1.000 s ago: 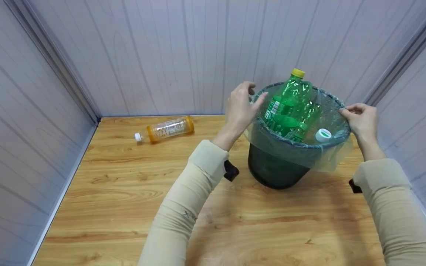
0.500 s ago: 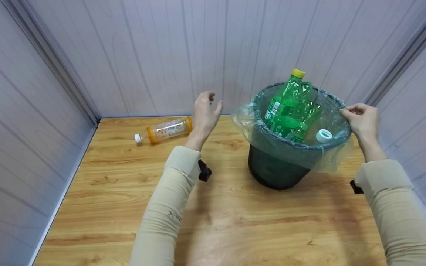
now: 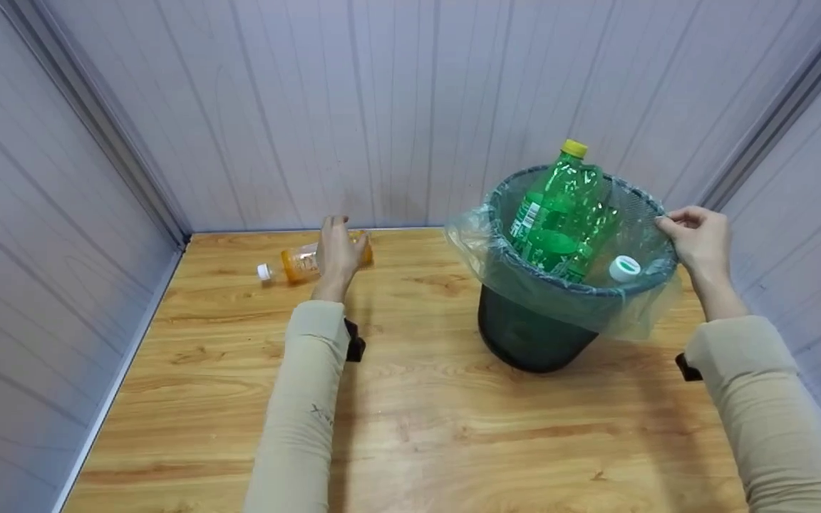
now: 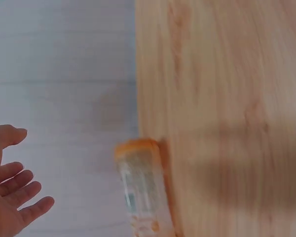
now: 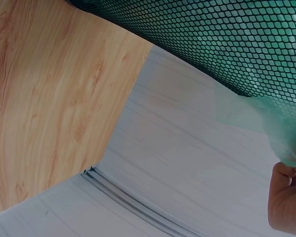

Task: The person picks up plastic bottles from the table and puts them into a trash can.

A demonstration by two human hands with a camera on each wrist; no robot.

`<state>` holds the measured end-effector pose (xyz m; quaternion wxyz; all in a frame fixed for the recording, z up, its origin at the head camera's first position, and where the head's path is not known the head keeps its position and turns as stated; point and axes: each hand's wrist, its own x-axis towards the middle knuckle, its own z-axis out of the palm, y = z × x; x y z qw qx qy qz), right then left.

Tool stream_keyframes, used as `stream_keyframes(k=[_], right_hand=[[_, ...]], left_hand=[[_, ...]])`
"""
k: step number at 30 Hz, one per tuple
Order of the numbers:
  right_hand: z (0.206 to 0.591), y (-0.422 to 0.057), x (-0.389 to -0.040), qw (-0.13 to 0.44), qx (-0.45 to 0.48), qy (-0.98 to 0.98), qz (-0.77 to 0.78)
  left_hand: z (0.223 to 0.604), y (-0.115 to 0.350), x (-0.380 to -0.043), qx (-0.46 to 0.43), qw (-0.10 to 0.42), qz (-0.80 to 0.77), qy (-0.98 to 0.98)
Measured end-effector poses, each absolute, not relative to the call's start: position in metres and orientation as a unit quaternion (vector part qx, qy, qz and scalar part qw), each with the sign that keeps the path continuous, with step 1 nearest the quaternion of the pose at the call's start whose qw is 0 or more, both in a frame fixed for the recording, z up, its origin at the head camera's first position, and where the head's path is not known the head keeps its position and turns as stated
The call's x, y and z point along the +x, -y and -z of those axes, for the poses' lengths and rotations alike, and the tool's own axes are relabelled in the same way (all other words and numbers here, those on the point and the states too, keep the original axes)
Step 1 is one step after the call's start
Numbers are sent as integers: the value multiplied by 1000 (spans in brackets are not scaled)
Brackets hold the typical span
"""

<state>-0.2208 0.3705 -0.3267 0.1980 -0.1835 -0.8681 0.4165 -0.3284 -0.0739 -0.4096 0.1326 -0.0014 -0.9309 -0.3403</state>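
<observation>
A clear plastic bottle (image 3: 301,264) with orange ends and a white cap lies near the back wall. Over it hovers my left hand (image 3: 338,255), partly hiding it; the left wrist view shows the fingers (image 4: 19,190) spread and apart from the bottle (image 4: 142,185). At the right, my right hand (image 3: 704,239) pinches the edge of a thin green bin liner (image 3: 471,231) at the rim of a dark mesh wastebasket (image 3: 535,338). In the right wrist view the pinched liner (image 5: 281,133) bunches above the fingers. Crushed green plastic bottles (image 3: 556,214) stand in the basket, one yellow-capped.
Also inside the basket is a bottle with a white-and-green cap (image 3: 624,268). The liner's loose skirt hangs over the rim. Pale panel walls (image 3: 396,107) enclose the wooden tabletop (image 3: 425,399) at the back and both sides.
My left hand has left the basket's left rim and moved left and down to the orange-ended bottle. The liner's left edge now flares outward. The right hand keeps its place.
</observation>
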Motion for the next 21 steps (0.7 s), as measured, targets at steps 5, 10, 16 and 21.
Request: stream_keyframes(k=[5, 10, 16, 21], right_hand=[[326, -373, -220, 193, -186, 867, -420], [326, -373, -220, 195, -183, 869, -416], [327, -371, -220, 195, -177, 866, -424], [327, -371, -221, 198, -178, 864, -428]], left_hand=[[430, 95, -334, 7, 97, 293, 951], [448, 111, -337, 0, 37, 251, 967], [463, 128, -340, -1, -20, 214, 977], [469, 140, -344, -1, -36, 182, 983]])
